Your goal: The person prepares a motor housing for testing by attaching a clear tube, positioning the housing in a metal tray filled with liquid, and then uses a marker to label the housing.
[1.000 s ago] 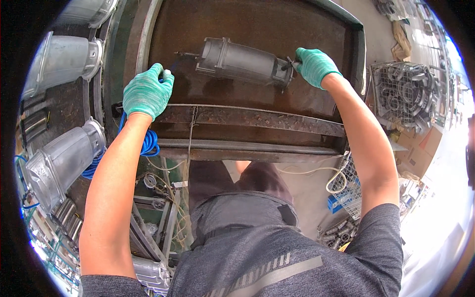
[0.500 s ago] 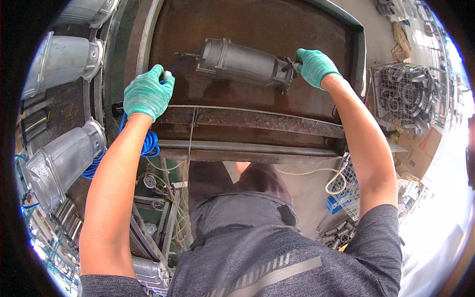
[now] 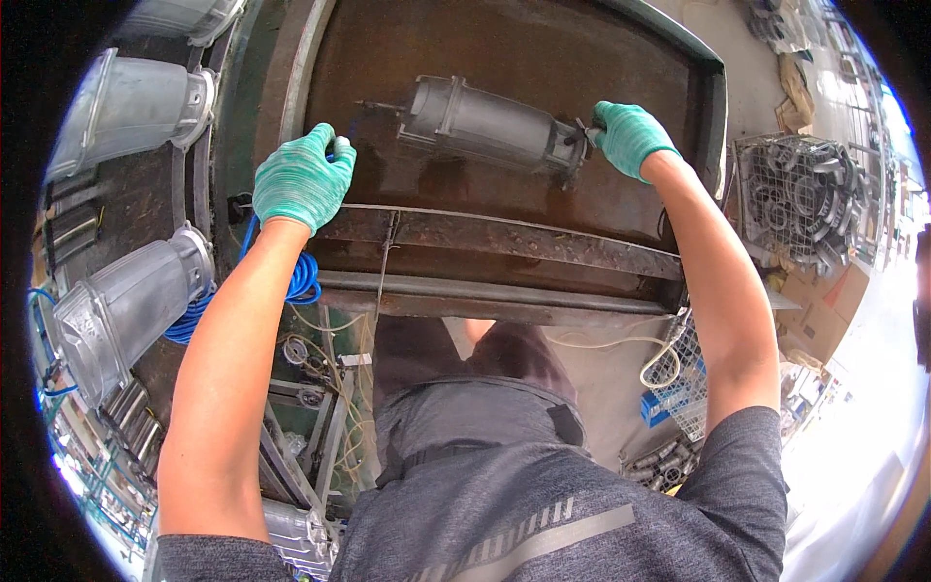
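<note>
A grey cylindrical metal housing [image 3: 485,121] lies sideways in a brown, rust-stained tank [image 3: 543,58], which seems to hold water. A thin rod [image 3: 380,106] sticks out of its left end, and a clamp-like fitting [image 3: 572,145] spans its right end. My right hand [image 3: 632,136], in a green glove, is closed at that fitting's outer end. Over the tank's near left corner is my left hand [image 3: 305,175], also gloved in green, with fingers curled and thumb against them. A small dark or blue bit shows at its fingertips; what it is I cannot tell.
Similar grey housings [image 3: 126,112] stand along the left side. A coiled blue hose [image 3: 304,279] hangs below my left wrist. A metal bar [image 3: 504,233] crosses the tank's near part. To the right are a wire basket of metal parts [image 3: 805,194] and a cardboard box [image 3: 824,306].
The whole view has shifted slightly to the right. My left thumb and fingertips have turned a little; my right hand stays at the housing's right end.
</note>
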`<state>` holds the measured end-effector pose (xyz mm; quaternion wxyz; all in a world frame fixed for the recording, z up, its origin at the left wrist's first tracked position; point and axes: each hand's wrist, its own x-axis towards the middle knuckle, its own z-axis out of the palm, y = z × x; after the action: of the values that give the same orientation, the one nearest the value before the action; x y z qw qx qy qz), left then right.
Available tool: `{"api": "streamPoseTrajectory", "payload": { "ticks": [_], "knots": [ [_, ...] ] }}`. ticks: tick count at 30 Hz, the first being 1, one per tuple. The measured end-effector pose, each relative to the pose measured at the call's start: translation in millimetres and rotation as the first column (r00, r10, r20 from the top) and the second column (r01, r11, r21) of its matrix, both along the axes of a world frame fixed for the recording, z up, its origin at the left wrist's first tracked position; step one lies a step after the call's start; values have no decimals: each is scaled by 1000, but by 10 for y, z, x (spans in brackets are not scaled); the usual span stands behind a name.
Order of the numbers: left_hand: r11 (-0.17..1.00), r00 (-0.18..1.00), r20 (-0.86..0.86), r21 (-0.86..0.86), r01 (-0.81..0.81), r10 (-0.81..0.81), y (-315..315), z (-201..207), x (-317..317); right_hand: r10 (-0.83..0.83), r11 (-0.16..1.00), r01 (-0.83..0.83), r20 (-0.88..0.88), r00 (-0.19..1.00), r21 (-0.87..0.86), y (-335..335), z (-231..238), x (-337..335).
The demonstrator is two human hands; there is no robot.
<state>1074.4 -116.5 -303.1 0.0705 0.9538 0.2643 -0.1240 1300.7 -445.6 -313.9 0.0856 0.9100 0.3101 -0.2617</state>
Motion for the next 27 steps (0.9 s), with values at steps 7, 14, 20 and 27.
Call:
{"api": "streamPoseTrajectory", "payload": {
  "ticks": [7,14,20,27],
  "knots": [
    [1000,999,35,-13,15,-15,-28,27,-1,-18,998,18,5,1000,53,-50,-34,-2],
    [1000,999,23,3,26,-26,-14,16,2,-14,998,13,12,1000,63,-79,-75,2],
    [1000,1000,18,-7,16,-16,-4,3,-3,-3,997,2,22,1000,78,-47,-10,-26],
    [1000,1000,9,-5,1,-1,-38,52,19,12,1000,-12,0,1000,21,-45,1,-3]
  ]
}}
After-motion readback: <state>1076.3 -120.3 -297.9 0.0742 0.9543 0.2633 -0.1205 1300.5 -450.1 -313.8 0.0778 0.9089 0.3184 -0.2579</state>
